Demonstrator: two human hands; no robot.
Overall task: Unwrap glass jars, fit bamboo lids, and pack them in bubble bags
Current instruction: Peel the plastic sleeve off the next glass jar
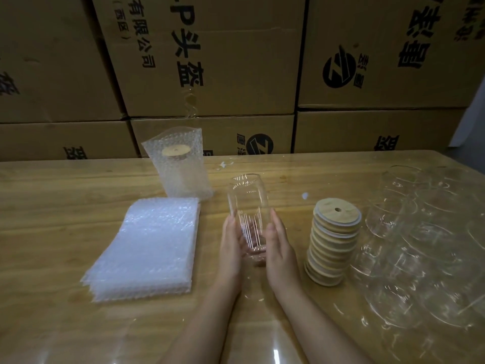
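You are holding a clear glass jar (248,206) just above the middle of a wooden table (52,193), and it is tilting so its open mouth points away from you. Your left hand (231,245) and right hand (280,245) are clasping its lower half from either side. Your thumbs are lying along the glass, and your fingers are showing pink through it, apparently curling underneath. The jar is wearing no lid. Streaky reflections are making it impossible to tell whether a thin clear wrapper is on it.

One packed jar (181,166) is standing upright at the back left, inside a bubble bag, with its bamboo lid showing through near the top. It is looking like the only finished piece in view.

A pile of bubble bags (149,245) is lying flat to the left of your hands, well stocked. Just right of your hands, a tall stack of bamboo lids (333,240) is leaning slightly, the top lid showing a small hole. Further right, a heap of clear jars (420,245) is lying jumbled and glinting, seemingly waiting their turn.

So the job is looking barely begun: this jar is needing its lid and bag, and the heap is waiting after it.

Printed cardboard boxes (210,61) are stacked behind the table.
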